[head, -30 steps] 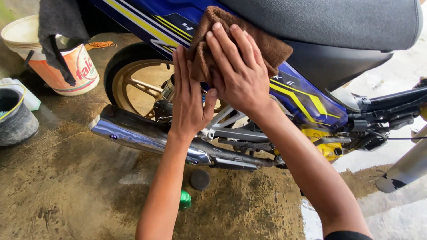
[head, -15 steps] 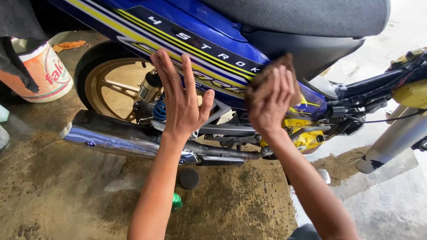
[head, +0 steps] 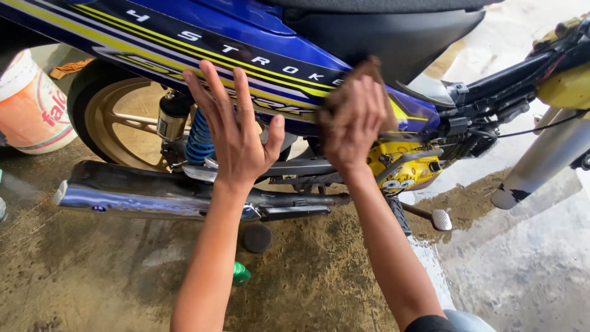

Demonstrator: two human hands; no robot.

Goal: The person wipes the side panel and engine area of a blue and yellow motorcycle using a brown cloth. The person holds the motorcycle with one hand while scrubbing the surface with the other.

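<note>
Far left: an orange-and-white plastic bucket (head: pixel 34 104) stands on the wet, muddy concrete floor (head: pixel 110 276), just behind the rear of the motorcycle.

Next, the rear wheel (head: pixel 117 120) with its gold-coloured rim, partly covered by the blue side panel (head: pixel 246 43) with yellow and white stripes. A blue coil shock absorber (head: pixel 198 136) runs down beside the wheel. Below it the chrome exhaust pipe (head: pixel 141 198) lies lengthwise, low along the bike.

Left hand (head: pixel 236 132): wide open, fingers spread and pointing up, palm turned toward the side panel. It holds nothing. Fingertips lie over the lower striped edge of the panel; whether the palm actually presses the bodywork cannot be told. The forearm crosses in front of the exhaust pipe.

On the floor beside that forearm: a small green cap-like object (head: pixel 241 273), and a dark round rubber piece (head: pixel 257 238) just under the pipe.

Right hand (head: pixel 353 123): fingers curled loosely over a brown cloth (head: pixel 362 77), pressing it against the blue panel just below the black seat (head: pixel 393 31). The cloth is bunched, mostly hidden under the fingers, with its upper edge showing above the knuckles.

Right of the hand: a yellow engine cover (head: pixel 399 172) with a cartoon picture, a foot pedal (head: pixel 439 219) sticking out, then black frame parts and cables (head: pixel 491 104). Far right, a grey fork leg (head: pixel 541 163) slants down to pale wet concrete.
</note>
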